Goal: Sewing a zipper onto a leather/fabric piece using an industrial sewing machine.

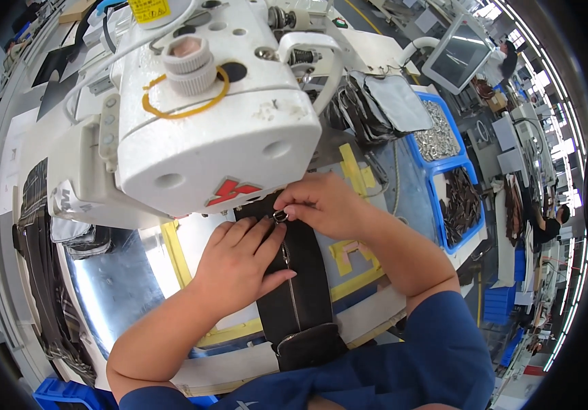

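Note:
A long black fabric strip with a metal zipper (291, 283) runs from under the sewing machine head (219, 154) down toward my body. My left hand (236, 263) lies flat on the strip, fingers stretched out and thumb apart, its fingertips close to a small shiny metal ring (280, 216). Pinched between thumb and forefinger, that ring is held by my right hand (325, 208), which comes in from the right. The machine's needle area is hidden behind its white head. Near my body the strip ends in a bunched black piece (311, 345).
Yellow tape (355, 171) marks the shiny worktable. To the right, one blue tray (413, 140) holds silvery metal parts, another (437, 205) dark strips. Stacked fabric pieces (383, 102) lie behind; dark plaid cloth (41, 273) hangs at left. A monitor (459, 53) stands far right.

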The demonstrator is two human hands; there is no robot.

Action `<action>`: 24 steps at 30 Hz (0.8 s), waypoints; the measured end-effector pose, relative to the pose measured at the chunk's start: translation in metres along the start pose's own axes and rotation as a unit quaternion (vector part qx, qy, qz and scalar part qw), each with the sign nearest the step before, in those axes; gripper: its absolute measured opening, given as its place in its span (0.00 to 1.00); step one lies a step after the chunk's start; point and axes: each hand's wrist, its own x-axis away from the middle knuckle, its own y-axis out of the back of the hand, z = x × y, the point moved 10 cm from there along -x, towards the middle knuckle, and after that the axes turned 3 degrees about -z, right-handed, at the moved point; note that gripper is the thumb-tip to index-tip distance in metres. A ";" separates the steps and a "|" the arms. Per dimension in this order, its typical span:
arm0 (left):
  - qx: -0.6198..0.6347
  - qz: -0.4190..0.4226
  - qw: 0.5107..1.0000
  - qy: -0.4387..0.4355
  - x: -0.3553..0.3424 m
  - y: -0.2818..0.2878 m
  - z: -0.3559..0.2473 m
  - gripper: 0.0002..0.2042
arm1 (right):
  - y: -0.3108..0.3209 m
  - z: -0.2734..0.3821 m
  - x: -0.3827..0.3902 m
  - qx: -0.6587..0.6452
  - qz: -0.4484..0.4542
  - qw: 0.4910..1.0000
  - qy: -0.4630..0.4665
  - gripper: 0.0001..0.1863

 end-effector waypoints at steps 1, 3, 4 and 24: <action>0.001 0.001 1.000 0.002 0.000 -0.001 0.000 0.34 | 0.000 0.002 0.000 0.005 -0.009 1.000 0.014 0.08; -0.008 -0.004 1.000 0.022 0.000 -0.001 0.004 0.36 | -0.002 0.005 0.001 0.005 -0.023 1.000 0.007 0.07; -0.008 -0.002 1.000 0.023 0.000 -0.002 0.004 0.36 | 0.000 0.006 0.001 0.006 -0.040 0.999 0.001 0.07; -0.093 0.059 0.993 0.029 -0.004 -0.010 0.000 0.41 | -0.015 0.006 -0.016 0.219 -0.055 0.973 0.036 0.08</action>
